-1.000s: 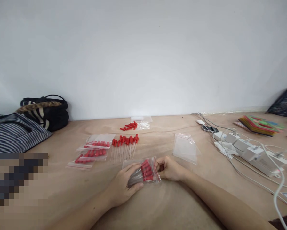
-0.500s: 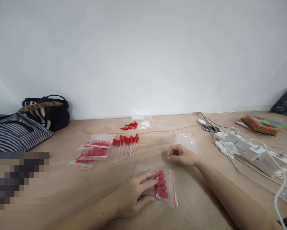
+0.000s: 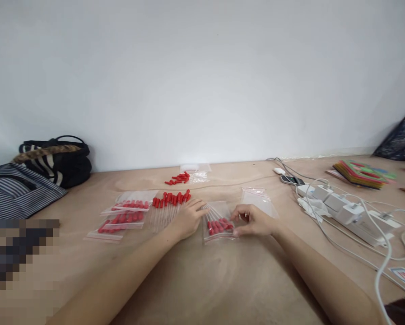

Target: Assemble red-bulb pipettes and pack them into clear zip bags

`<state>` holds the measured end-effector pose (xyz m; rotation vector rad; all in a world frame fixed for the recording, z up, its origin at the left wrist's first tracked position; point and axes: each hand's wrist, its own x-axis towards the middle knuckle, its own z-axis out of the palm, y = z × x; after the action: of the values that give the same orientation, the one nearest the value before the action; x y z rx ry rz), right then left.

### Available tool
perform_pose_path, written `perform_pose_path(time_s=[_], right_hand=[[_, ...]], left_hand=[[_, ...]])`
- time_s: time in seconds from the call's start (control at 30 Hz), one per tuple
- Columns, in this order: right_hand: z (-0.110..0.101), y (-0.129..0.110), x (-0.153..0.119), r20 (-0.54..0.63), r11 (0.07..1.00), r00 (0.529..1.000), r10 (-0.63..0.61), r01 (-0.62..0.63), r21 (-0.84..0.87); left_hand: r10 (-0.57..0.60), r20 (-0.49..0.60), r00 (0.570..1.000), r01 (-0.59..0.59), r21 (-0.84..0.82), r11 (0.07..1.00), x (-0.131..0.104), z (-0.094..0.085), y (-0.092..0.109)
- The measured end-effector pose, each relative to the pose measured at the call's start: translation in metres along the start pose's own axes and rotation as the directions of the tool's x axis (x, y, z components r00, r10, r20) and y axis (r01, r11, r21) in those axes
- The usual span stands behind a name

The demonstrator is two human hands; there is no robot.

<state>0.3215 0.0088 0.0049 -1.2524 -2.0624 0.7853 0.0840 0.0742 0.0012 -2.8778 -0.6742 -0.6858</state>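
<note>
Between my hands lies a clear zip bag [image 3: 220, 227] holding several droppers with red rubber bulbs; its red-striped zip edge faces me. My left hand [image 3: 189, 219] rests at the bag's left side, with loosely extended fingers touching its upper left part. At the right edge my right hand [image 3: 254, 220] curves, thumb and forefinger apart and touching the bag. Left of my left hand, a row of loose red-bulbed droppers [image 3: 170, 203] lies side by side. Further left are overlapping filled zip bags [image 3: 128, 215]. Empty-looking zip bags [image 3: 256, 197] lie behind my right hand.
Loose red bulbs [image 3: 178, 178] and thin clear tubes [image 3: 199, 176] lie near the wall. On the right are a power strip [image 3: 358, 219] with chargers and cables, and a colourful stack [image 3: 360, 174]. Dark and striped bags [image 3: 29, 180] stand at the left.
The filled bag has moved away from me and turned, so its zip edge points towards me instead of right. My left hand moved forward with it; my right hand now touches its right side.
</note>
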Motion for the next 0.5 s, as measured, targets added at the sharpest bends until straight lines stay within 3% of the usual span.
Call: perform_pose_path(time_s=[0.07,0.17,0.3,0.5], right_hand=[[0.001,-0.006,-0.003,0.095,0.994,0.992,-0.086,0.091,-0.053],[0.009,-0.008,-0.004,0.139,0.981,0.982,-0.131,0.149,-0.123],[0.027,-0.005,0.001,0.058,0.965,0.980,-0.191,0.198,-0.174],[0.038,0.002,0.005,-0.044,0.888,0.937,-0.346,0.312,-0.338]], left_hand=[[-0.051,-0.117,0.992,0.038,-0.104,0.994,-0.010,-0.005,0.009],[0.065,-0.118,0.991,-0.085,-0.172,0.981,-0.025,-0.012,0.025],[0.212,-0.095,0.973,-0.218,-0.058,0.974,-0.034,-0.015,0.030],[0.360,-0.092,0.928,-0.342,0.167,0.925,-0.036,-0.008,0.012]])
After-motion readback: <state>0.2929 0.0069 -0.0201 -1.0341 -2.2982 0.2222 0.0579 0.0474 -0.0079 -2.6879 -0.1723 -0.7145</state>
